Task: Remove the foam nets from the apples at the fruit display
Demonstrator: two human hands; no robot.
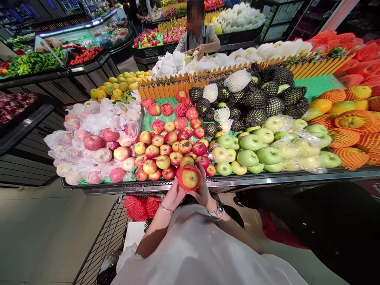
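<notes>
Between both hands I hold an apple [190, 179] partly wrapped in a red foam net, its bare yellow-red top facing me. My left hand [176, 195] cups it from the left and below. On the other side my right hand [203, 190] has its fingers curved along the netting. Just beyond lies a heap of loose red-yellow apples [163, 161] on the display stand. Behind that heap, several apples in red nets [179, 109] rest on a green mat [152, 118].
Bagged apples [94, 143] lie left, green apples [251, 142] and black-netted fruit [254, 99] right. The stand's metal edge [237, 183] runs before me. A wire cart [99, 241] with red foam nets [141, 208] stands below left. Across the stand, a person [197, 37] handles pale fruit.
</notes>
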